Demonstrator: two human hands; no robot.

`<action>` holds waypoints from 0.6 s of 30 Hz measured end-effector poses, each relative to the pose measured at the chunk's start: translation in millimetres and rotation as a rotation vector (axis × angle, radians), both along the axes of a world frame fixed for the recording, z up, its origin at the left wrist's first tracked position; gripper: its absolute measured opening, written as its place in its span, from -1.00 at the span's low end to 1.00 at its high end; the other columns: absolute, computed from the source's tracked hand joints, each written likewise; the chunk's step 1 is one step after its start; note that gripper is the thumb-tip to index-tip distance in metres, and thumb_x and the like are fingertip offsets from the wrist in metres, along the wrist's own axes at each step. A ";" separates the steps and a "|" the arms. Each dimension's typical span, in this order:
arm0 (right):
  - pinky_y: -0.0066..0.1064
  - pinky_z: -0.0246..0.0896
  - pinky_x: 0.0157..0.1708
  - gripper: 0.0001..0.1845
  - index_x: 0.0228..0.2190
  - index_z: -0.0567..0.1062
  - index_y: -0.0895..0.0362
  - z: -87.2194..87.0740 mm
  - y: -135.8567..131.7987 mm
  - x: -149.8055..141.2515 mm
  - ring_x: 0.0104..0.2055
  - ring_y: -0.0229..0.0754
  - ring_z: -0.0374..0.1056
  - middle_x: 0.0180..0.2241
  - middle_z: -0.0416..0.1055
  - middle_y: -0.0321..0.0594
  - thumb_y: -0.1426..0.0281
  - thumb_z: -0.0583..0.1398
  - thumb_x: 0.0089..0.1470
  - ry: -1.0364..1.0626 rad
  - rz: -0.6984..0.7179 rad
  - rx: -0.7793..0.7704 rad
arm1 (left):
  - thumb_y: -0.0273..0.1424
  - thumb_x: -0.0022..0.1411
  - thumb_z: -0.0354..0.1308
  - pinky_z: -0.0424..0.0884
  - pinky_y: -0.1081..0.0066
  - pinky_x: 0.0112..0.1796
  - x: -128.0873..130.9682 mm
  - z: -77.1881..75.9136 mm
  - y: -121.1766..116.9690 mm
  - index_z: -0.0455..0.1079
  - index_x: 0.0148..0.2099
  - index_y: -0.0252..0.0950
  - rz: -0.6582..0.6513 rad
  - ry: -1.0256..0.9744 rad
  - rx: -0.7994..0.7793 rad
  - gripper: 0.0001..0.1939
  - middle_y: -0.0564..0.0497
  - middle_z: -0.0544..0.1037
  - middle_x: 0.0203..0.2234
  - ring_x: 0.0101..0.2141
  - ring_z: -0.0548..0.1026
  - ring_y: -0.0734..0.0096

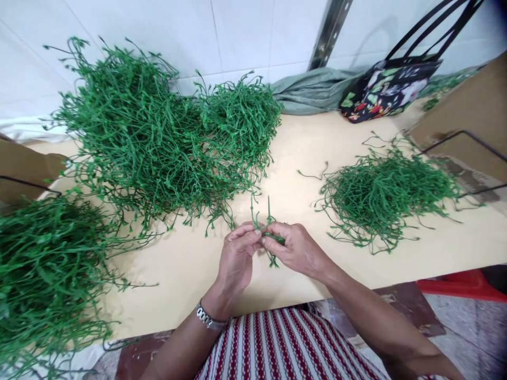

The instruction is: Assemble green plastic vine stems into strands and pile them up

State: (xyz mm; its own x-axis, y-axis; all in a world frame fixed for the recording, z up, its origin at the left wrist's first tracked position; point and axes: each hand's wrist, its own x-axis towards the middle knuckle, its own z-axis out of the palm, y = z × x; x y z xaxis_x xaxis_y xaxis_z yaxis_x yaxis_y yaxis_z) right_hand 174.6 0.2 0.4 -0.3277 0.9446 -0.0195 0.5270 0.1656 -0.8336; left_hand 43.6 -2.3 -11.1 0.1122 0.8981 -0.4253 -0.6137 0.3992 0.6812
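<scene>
My left hand (237, 258) and my right hand (295, 248) meet over the middle of a pale table (190, 274), fingertips pinched together. Between them they grip a small green plastic stem piece (269, 232), whose thin prongs stick up above the fingers and hang a little below. A metal watch (208, 318) sits on my left wrist. The fingers of both hands are closed around the stem.
Large tangled heaps of green plastic stems lie at the back left (146, 132) and near left (43, 269). A flatter pile (380, 195) lies at the right. A floral bag (392, 87), grey cloth (312, 89) and cardboard boxes (471, 111) stand behind.
</scene>
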 end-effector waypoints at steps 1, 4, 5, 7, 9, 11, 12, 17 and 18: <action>-0.56 0.02 -0.59 -0.85 -0.44 0.46 0.16 -0.7 0.2 0.9 -0.60 -0.36 0.21 -0.59 0.39 -0.32 0.43 0.08 0.03 0.011 0.014 0.007 | -0.57 -0.14 0.24 0.28 0.55 -0.43 -0.1 -0.2 -0.6 0.43 -0.51 -0.36 0.009 -0.014 0.000 -0.93 0.07 0.48 -0.56 -0.49 0.39 0.57; -0.57 -0.01 -0.60 -0.82 -0.45 0.46 0.17 -3.9 -0.1 3.0 -0.61 -0.38 0.16 -0.60 0.35 -0.33 0.43 0.06 0.04 0.037 0.047 0.019 | -0.56 -0.12 0.24 0.25 0.56 -0.43 -0.1 0.0 -1.5 0.36 -0.54 -0.34 0.022 -0.061 0.006 -0.89 0.10 0.44 -0.59 -0.50 0.37 0.59; -0.57 -0.02 -0.61 -0.82 -0.45 0.45 0.17 -4.9 -0.5 3.2 -0.62 -0.39 0.13 -0.61 0.33 -0.34 0.43 0.05 0.04 0.047 0.049 0.016 | -0.55 -0.11 0.24 0.25 0.56 -0.42 0.1 0.3 -1.5 0.34 -0.54 -0.33 0.023 -0.067 0.014 -0.88 0.11 0.43 -0.59 -0.50 0.36 0.59; -0.58 -0.04 -0.62 -0.82 -0.45 0.43 0.18 -6.0 -1.3 2.9 -0.63 -0.41 0.09 -0.61 0.29 -0.36 0.43 0.04 0.04 0.063 0.046 0.010 | -0.54 -0.09 0.23 0.24 0.57 -0.41 0.6 1.0 -1.2 0.31 -0.54 -0.33 0.025 -0.056 0.036 -0.87 0.12 0.41 -0.59 -0.50 0.35 0.60; -0.59 -0.06 -0.63 -0.84 -0.47 0.40 0.18 -5.7 -1.9 1.7 -0.64 -0.42 0.05 -0.63 0.23 -0.38 0.45 0.04 0.04 0.078 0.055 0.009 | -0.54 -0.09 0.23 0.25 0.56 -0.39 1.5 2.0 -0.9 0.30 -0.54 -0.33 0.040 -0.059 0.035 -0.87 0.12 0.41 -0.59 -0.49 0.35 0.59; -0.59 -0.08 -0.63 -0.85 -0.50 0.36 0.17 -4.8 -2.2 0.1 -0.64 -0.43 0.01 -0.65 0.15 -0.41 0.47 0.03 0.03 0.103 0.082 0.015 | -0.56 -0.12 0.23 0.26 0.55 -0.38 2.4 3.2 -0.9 0.30 -0.53 -0.33 0.058 -0.106 0.011 -0.86 0.11 0.41 -0.58 -0.48 0.36 0.58; -0.59 -0.10 -0.63 -0.85 -0.51 0.34 0.17 -4.4 -2.3 -0.6 -0.65 -0.43 -0.01 -0.66 0.12 -0.42 0.48 0.02 0.03 0.116 0.094 0.024 | -0.56 -0.13 0.23 0.26 0.55 -0.37 2.9 3.8 -1.0 0.29 -0.53 -0.33 0.062 -0.142 -0.003 -0.85 0.11 0.41 -0.57 -0.47 0.36 0.57; -0.57 -0.09 -0.61 -0.84 -0.55 0.24 0.15 -4.0 -2.3 -1.7 -0.64 -0.41 -0.03 -0.67 0.04 -0.43 0.50 -0.01 0.03 0.157 0.157 0.099 | -0.59 -0.14 0.21 0.24 0.56 -0.43 4.7 6.0 -1.4 0.29 -0.55 -0.37 0.054 -0.226 -0.071 -0.87 0.11 0.36 -0.60 -0.51 0.33 0.59; -0.57 -0.08 -0.61 -0.84 -0.55 0.23 0.14 -3.9 -2.3 -1.3 -0.64 -0.41 -0.03 -0.67 0.03 -0.44 0.50 -0.01 0.04 0.164 0.170 0.102 | -0.59 -0.14 0.20 0.23 0.56 -0.44 5.1 6.2 -1.4 0.29 -0.55 -0.37 0.055 -0.224 -0.081 -0.87 0.11 0.35 -0.60 -0.52 0.32 0.60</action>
State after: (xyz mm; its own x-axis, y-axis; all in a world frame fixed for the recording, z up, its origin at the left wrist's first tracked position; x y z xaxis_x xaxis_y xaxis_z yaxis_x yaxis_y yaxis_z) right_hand 173.2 -2.0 -3.4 -0.4725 0.8703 0.1390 0.3441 0.3274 -0.8800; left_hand 48.6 -3.7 -5.0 0.1636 0.8693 -0.4664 -0.7680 0.4090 0.4928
